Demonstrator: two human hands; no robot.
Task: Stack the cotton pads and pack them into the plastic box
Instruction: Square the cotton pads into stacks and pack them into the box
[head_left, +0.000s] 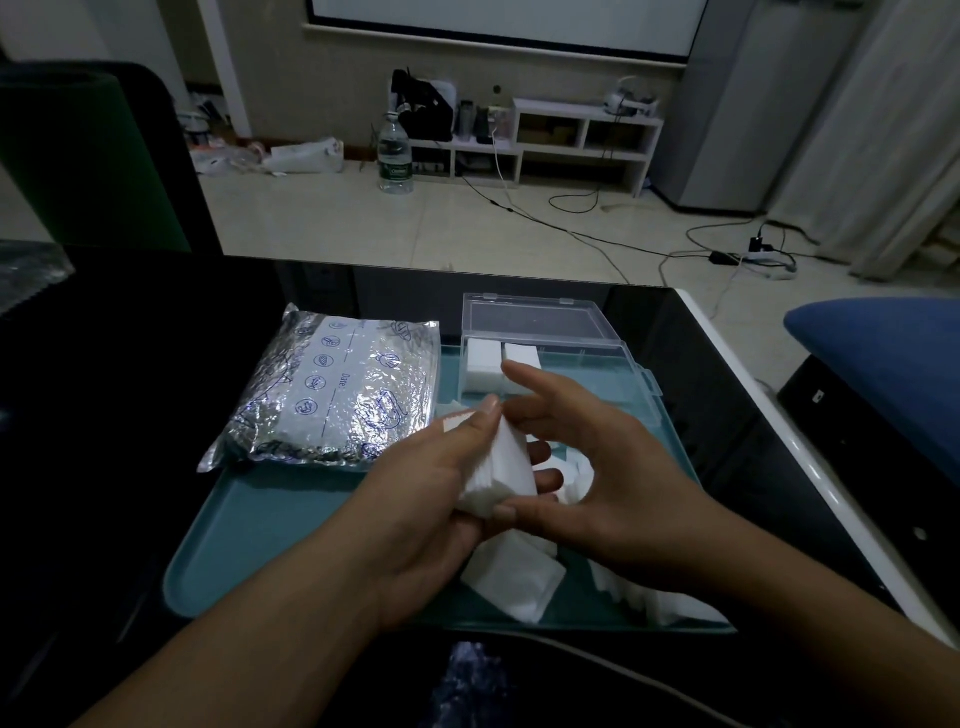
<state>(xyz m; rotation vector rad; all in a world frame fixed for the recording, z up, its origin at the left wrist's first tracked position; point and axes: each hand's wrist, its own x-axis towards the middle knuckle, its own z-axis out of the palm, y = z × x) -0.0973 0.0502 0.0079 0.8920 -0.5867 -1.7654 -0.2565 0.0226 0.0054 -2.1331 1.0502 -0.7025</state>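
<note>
Both hands squaring up a white cotton pad stack over the teal tray

Left hand grips it, right hand pinches its end, fingers spread; clear plastic box holds maybe two stacks, partly hidden.

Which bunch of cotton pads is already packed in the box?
The two white stacks in the clear box's left end; the rest are in the hands or loose on the tray.

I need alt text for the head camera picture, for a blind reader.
Two hands hold a stack of cotton pads above a teal tray. Behind stands an open plastic box holding two stacks, beside a foil bag.
</note>
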